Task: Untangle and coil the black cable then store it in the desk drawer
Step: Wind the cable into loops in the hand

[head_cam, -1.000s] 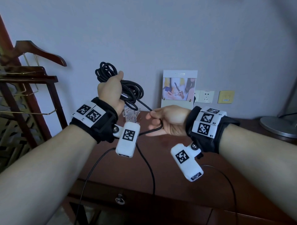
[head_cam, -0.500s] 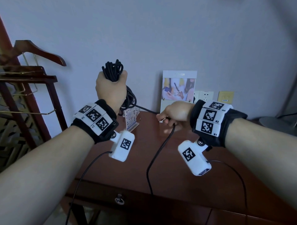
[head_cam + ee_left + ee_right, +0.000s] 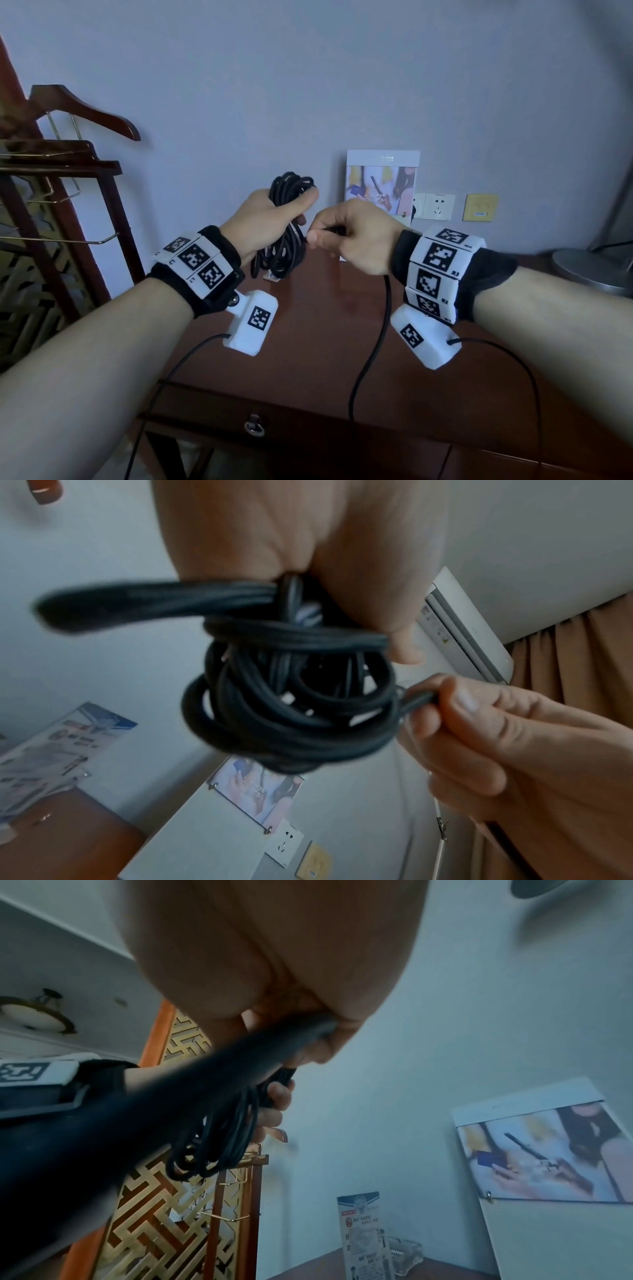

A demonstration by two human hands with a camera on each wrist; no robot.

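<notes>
A bundle of black cable [image 3: 286, 222] loops hangs in the air above the desk, gripped around its middle by my left hand [image 3: 265, 222]. In the left wrist view the cable coil [image 3: 291, 696] fills the centre below my palm. My right hand [image 3: 349, 236] sits just right of the coil and pinches the free strand between thumb and fingers [image 3: 455, 704]. From that hand the loose cable tail [image 3: 373, 342] drops down past the desk's front edge. The desk drawer [image 3: 291, 421] with its small metal pull [image 3: 254, 426] is closed below my arms.
The brown wooden desk [image 3: 325, 325] stands against a pale wall. A picture board [image 3: 380, 185] leans at the back, with wall sockets [image 3: 436, 205] beside it. A small sign stand [image 3: 366, 1234] and a glass ashtray [image 3: 407, 1253] sit on the desk. A lamp base [image 3: 592, 270] is at right, a wooden hanger rack [image 3: 58, 164] at left.
My left hand has lowered and tipped the coil toward the centre. My right hand has moved up and left, bringing the free strand close against the coil.
</notes>
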